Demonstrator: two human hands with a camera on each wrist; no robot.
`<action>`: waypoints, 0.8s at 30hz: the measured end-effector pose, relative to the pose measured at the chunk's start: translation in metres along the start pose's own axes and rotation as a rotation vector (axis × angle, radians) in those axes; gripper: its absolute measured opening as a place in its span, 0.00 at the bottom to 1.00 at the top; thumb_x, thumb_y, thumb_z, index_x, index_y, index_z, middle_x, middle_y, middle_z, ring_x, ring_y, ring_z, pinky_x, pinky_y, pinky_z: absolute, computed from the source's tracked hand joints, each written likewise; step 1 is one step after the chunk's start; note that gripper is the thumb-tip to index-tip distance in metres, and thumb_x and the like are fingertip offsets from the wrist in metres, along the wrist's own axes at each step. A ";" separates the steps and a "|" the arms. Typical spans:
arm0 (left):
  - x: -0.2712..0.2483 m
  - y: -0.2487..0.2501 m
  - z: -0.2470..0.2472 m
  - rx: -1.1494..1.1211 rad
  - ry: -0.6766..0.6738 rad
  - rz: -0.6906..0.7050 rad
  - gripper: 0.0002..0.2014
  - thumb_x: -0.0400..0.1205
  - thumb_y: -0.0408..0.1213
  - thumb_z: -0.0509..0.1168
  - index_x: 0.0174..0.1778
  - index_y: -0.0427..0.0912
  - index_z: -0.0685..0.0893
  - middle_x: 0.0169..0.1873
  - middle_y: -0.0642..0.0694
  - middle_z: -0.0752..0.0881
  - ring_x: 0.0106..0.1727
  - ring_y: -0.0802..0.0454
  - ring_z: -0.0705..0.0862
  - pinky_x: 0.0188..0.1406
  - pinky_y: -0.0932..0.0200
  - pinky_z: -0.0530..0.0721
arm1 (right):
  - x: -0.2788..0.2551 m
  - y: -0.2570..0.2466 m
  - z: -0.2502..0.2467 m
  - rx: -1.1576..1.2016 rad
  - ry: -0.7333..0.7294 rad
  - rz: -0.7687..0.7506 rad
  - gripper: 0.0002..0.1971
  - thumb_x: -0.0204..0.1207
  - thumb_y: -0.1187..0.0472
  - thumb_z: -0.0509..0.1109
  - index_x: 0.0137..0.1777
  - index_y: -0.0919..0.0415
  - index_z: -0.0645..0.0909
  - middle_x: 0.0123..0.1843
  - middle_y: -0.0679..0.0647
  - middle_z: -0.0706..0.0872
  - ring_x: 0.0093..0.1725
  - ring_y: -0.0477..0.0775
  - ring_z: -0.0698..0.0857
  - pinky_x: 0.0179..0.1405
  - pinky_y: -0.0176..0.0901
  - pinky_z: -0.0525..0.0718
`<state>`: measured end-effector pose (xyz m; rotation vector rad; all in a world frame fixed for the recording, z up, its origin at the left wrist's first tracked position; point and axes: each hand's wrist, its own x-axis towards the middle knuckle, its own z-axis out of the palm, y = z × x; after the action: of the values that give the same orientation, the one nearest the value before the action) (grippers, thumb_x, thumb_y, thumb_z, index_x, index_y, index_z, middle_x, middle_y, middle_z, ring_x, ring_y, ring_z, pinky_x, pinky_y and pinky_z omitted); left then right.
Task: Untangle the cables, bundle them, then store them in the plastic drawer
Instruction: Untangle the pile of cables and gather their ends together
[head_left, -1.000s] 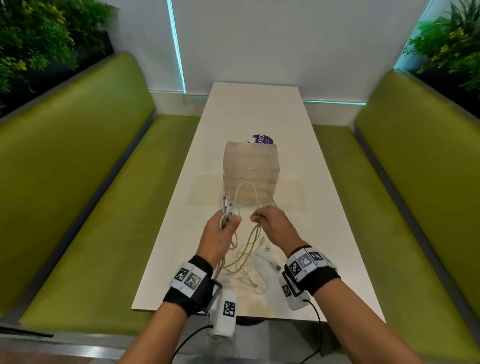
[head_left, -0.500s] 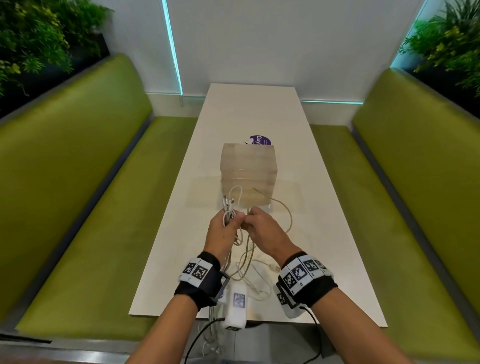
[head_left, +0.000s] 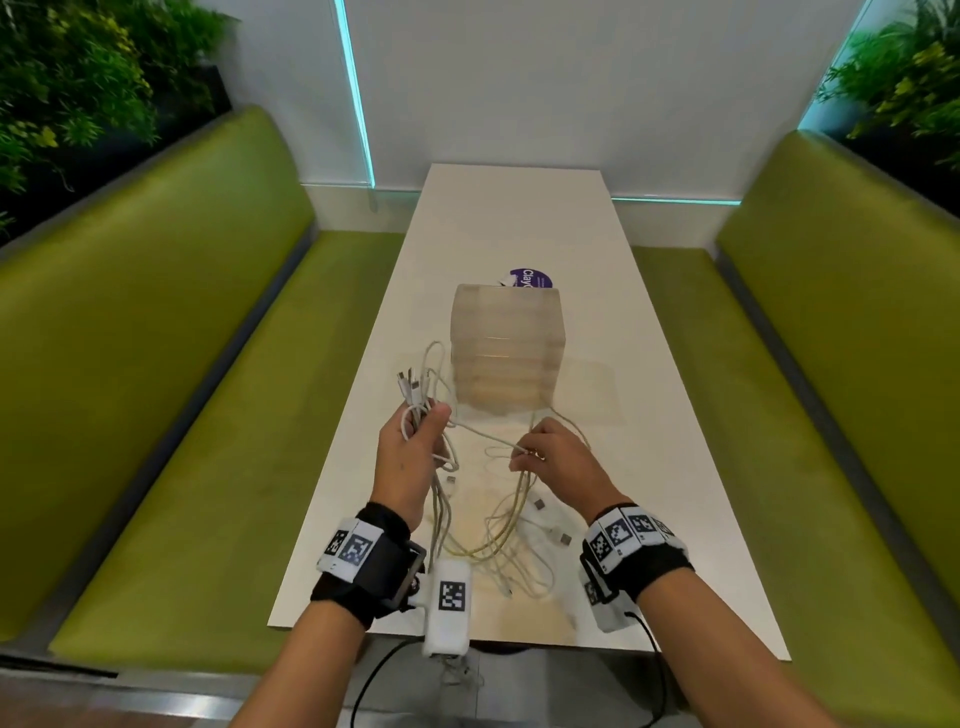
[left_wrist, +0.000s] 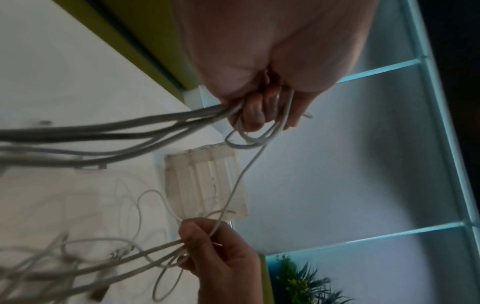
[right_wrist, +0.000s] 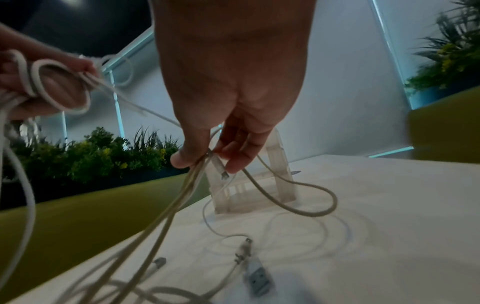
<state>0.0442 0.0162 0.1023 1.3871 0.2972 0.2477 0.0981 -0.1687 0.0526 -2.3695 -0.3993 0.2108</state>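
Above the desk (head_left: 363, 519), the left hand (head_left: 410, 457) has a closed grip on gathered cables (head_left: 488, 540); beside it, the right hand (head_left: 556, 457) pinches several strands.

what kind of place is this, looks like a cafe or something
Probably a booth in a cafe or office lounge: green padded benches flank a long white table, with planters behind the seat backs and teal light strips on the wall.

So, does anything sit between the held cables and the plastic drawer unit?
Nothing visible does. Bare white table lies between the white cables and the translucent plastic drawer unit. Its drawers look shut. Left hand and right hand both grip strands.
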 end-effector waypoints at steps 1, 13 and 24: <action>0.000 -0.002 -0.002 0.020 0.010 0.005 0.10 0.82 0.35 0.65 0.35 0.42 0.76 0.24 0.48 0.69 0.24 0.56 0.69 0.22 0.67 0.73 | 0.000 0.000 0.000 0.056 0.019 -0.009 0.06 0.75 0.60 0.73 0.46 0.60 0.89 0.41 0.46 0.72 0.43 0.45 0.76 0.42 0.31 0.71; -0.002 -0.033 0.026 0.390 -0.327 -0.074 0.06 0.80 0.43 0.68 0.41 0.44 0.82 0.20 0.60 0.74 0.21 0.64 0.70 0.30 0.59 0.70 | -0.001 -0.025 0.000 -0.051 0.075 -0.146 0.14 0.77 0.71 0.65 0.58 0.60 0.86 0.42 0.52 0.71 0.41 0.49 0.73 0.42 0.35 0.68; -0.011 -0.021 0.035 0.173 -0.354 -0.228 0.13 0.80 0.46 0.67 0.36 0.41 0.81 0.19 0.55 0.73 0.20 0.59 0.67 0.20 0.67 0.68 | 0.004 -0.023 0.012 0.113 0.049 0.003 0.09 0.77 0.58 0.61 0.35 0.53 0.70 0.35 0.39 0.70 0.33 0.40 0.71 0.38 0.44 0.72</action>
<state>0.0461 -0.0233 0.0879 1.5239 0.1819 -0.2163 0.0930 -0.1436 0.0590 -2.2596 -0.3518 0.1716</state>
